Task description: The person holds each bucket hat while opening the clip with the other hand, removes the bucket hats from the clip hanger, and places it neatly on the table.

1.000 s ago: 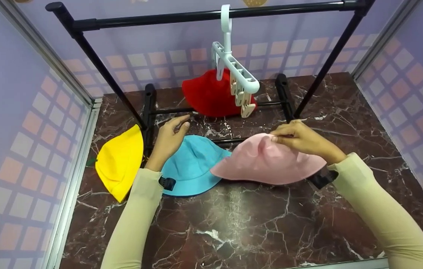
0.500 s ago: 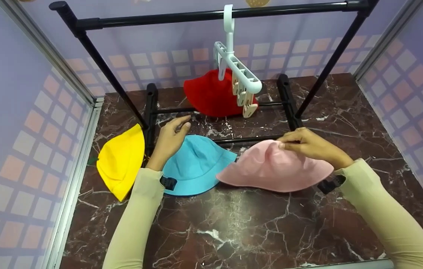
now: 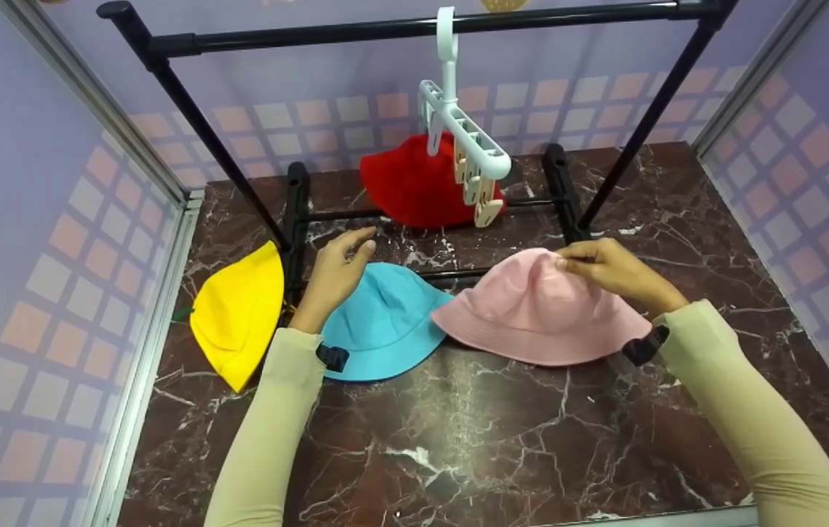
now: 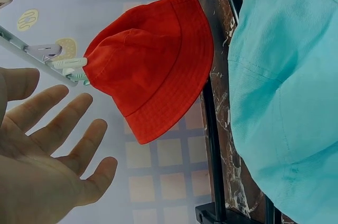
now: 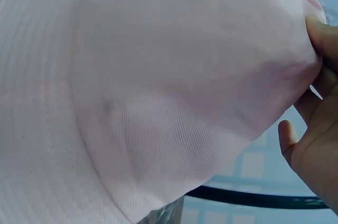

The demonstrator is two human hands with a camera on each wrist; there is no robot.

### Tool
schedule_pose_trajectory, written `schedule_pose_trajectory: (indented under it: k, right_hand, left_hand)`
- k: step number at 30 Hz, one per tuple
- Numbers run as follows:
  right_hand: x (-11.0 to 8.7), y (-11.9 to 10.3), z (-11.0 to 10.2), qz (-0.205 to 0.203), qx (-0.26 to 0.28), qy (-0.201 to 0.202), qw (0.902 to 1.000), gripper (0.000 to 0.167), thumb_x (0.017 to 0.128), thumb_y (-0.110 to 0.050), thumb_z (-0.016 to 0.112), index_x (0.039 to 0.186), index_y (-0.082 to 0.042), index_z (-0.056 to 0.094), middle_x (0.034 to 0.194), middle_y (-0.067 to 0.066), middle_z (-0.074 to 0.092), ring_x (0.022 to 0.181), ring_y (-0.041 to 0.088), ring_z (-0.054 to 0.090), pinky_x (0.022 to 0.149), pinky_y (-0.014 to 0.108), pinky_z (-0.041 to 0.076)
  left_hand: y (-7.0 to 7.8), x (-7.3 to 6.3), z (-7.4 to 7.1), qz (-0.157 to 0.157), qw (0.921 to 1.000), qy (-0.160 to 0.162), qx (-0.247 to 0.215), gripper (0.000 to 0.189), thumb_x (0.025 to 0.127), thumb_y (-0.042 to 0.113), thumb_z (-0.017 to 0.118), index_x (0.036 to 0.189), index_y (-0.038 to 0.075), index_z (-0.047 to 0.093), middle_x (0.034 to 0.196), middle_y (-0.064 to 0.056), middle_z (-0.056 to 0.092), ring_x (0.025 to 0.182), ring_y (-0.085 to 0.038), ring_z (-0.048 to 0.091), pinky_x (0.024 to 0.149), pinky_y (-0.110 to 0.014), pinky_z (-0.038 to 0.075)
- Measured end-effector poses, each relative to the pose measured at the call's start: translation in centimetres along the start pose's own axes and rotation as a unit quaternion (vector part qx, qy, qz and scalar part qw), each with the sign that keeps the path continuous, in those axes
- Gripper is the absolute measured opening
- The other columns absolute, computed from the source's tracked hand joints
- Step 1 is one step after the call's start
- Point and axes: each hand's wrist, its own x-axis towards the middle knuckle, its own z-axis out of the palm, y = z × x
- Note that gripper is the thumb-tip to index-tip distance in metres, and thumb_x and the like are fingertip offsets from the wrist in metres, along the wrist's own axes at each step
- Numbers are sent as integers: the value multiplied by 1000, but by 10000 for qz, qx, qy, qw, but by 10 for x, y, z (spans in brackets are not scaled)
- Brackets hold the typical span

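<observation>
My right hand [image 3: 608,271] pinches the top of a pink bucket hat [image 3: 543,315], whose brim faces down toward the front. In the right wrist view, thumb and fingers grip the crown of this pink hat [image 5: 158,86]. My left hand [image 3: 334,278], fingers apart and holding nothing, is over the left side of a blue bucket hat [image 3: 385,322]. A red bucket hat [image 4: 153,65] is farther back; in the left wrist view its crown meets a clip [image 4: 68,63] and it appears to hang there. A pale hanger with clips [image 3: 466,135] hooks over the black rail.
A yellow bucket hat [image 3: 239,318] is at the left beside the rack's leg. The black rack [image 3: 312,35] stands on a dark marble-patterned surface [image 3: 458,446], with its lower bars behind the blue and pink hats. Patterned panels [image 3: 41,278] enclose the sides and back.
My right hand has shifted right, dipping and then rising with the pink hat. The hat's brim has swung into fuller view. My left hand stays almost still.
</observation>
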Motion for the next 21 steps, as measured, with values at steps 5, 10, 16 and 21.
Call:
schedule_pose_trajectory:
  k: [5,10,16,21]
  right_hand:
    - [8,13,2,221,-224,142,9994,29,95,-20,61,119,-6,68,112,15,70,94,13,59,85,27,45]
    - [14,23,6,251,-315,299,9987,29,95,-21,60,118,-5,68,114,19,69,99,25,60,87,37,46]
    - [19,35,9,286,-225,479,9982,28,96,-21,60,116,-5,70,113,17,69,96,20,60,78,16,43]
    - [23,42,11,418,-56,532,9977,30,96,-23,60,117,-3,69,114,18,68,95,21,58,76,12,41]
  left_hand:
    - [-2,0,1,-13,10000,-25,-31,41,102,25,49,136,3,53,141,-17,51,132,-31,46,110,-42,38]
    - [-3,-1,0,-63,10000,-54,-48,41,102,25,49,137,5,52,142,-16,51,133,-30,45,109,-40,39]
    - [-6,-1,0,-124,9999,-61,0,43,102,27,48,138,4,52,142,-15,51,133,-29,45,109,-39,40]
    - [-9,-1,0,-202,9998,-47,-20,43,102,27,48,138,4,51,142,-14,50,134,-29,44,109,-41,40]
